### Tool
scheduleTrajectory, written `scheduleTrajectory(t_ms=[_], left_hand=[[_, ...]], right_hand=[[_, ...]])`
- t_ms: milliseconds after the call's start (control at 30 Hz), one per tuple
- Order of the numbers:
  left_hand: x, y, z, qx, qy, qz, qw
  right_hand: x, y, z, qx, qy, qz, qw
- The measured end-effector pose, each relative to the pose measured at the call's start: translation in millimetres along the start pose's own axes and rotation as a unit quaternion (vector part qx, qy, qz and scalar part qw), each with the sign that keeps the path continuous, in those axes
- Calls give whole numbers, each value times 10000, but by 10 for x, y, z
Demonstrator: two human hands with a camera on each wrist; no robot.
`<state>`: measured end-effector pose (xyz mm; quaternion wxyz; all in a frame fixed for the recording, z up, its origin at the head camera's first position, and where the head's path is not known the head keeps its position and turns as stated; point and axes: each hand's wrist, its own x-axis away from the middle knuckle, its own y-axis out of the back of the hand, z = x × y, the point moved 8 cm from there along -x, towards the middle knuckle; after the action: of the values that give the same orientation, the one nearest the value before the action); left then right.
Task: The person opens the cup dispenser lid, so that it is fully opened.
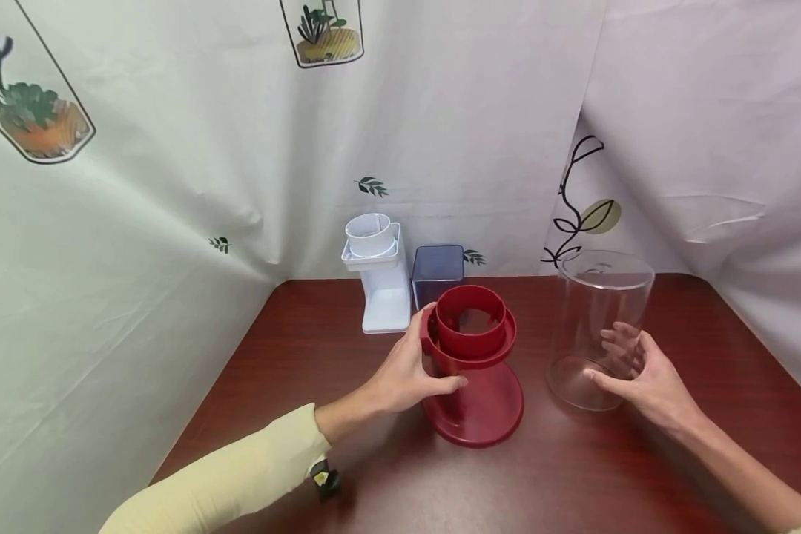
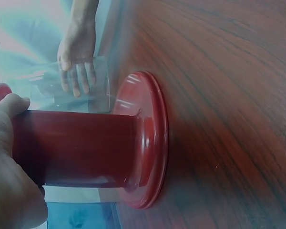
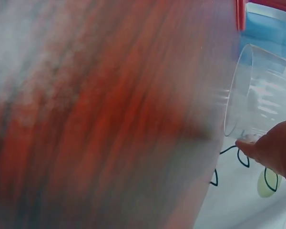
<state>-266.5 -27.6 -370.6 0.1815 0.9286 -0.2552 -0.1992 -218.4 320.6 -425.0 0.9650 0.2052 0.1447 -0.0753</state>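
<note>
My left hand (image 1: 407,371) grips the column of a red plastic stand (image 1: 478,415), just under its ring-shaped top. A wide round base forms the stand's lower end, and in the left wrist view the smooth red column (image 2: 81,149) runs from hand to base. To the right stands a tall clear cylinder (image 1: 584,319) with an open top. My right hand (image 1: 654,382) holds its lower right side, thumb across the front and fingers curving behind, visible through the clear wall. The right wrist view has the thumb (image 3: 269,148) beside the cylinder's rounded edge (image 3: 248,90).
Behind the red stand are a white stand (image 1: 383,289) with a ring on top and a dark blue translucent box (image 1: 438,271). White printed fabric (image 1: 467,126) hangs close behind the dark reddish wooden table (image 1: 294,356). A small black item (image 1: 325,478) shows beneath the left sleeve.
</note>
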Motion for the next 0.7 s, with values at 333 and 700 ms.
scheduleTrajectory(t_ms=[333, 700], left_hand=[[-75, 35, -3, -174, -140, 236, 9995], [-119, 25, 33, 247, -2, 527, 9983]], right_hand=[[16, 20, 11, 257, 8, 134, 9996], [49, -9, 83, 626, 211, 349, 9972]])
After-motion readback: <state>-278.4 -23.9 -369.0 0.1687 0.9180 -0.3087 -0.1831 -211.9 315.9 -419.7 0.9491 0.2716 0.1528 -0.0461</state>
